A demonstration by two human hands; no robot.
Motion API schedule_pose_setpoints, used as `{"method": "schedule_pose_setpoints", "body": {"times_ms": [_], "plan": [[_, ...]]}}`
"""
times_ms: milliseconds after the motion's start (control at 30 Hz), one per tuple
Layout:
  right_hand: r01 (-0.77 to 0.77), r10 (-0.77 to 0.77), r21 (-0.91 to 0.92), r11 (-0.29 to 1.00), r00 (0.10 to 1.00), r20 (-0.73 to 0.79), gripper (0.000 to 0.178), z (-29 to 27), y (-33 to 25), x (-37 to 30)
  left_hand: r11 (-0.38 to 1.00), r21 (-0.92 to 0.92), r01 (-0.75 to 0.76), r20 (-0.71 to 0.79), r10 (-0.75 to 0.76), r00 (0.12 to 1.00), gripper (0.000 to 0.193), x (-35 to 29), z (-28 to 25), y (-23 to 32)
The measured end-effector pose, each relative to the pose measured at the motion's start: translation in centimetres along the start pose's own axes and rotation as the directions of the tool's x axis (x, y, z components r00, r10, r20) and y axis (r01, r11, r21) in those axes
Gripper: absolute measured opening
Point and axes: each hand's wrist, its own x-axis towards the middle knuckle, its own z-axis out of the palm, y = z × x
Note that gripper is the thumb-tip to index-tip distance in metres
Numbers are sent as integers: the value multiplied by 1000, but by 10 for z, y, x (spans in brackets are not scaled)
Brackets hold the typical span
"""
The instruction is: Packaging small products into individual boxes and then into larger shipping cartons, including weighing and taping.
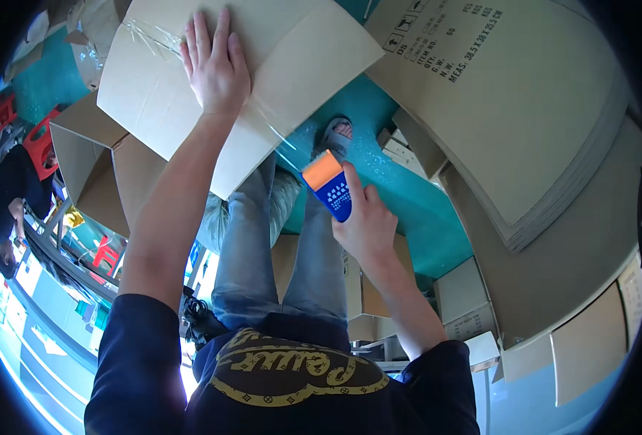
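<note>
My left hand (pixel 218 72) lies flat on a brown cardboard box (pixel 292 65), its fingers stretched out near a strip of clear tape (pixel 150 36) on the top. My right hand (pixel 368 221) is closed around a blue and orange tool (pixel 328 188) that looks like a tape dispenser, with the index finger along its side. The tool's orange end points at the near right edge of the box, just off it. A thin shiny strip, seemingly clear tape, runs from the box toward this end.
A stack of flat cardboard sheets (pixel 495 94) stands at the right. An open cardboard box (pixel 85 156) is at the left, with another person (pixel 20 188) beyond. Red stools (pixel 42 148) stand there. My foot (pixel 339 130) rests on the green floor (pixel 415 210).
</note>
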Motion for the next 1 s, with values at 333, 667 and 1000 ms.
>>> {"method": "schedule_pose_setpoints", "body": {"times_ms": [333,667,1000], "plan": [[158,-162,-81,984,985,-51,92,34,20,31,999,-44,17,4,-17,1000,42,2,2,13],[141,179,-474,869,805,566,84,118,14,114,992,-126,-26,9,28,1000,42,-9,6,7],[5,827,865,502,290,-482,86,104,-78,141,994,-106,10,75,-2,997,43,-6,4,12]]}}
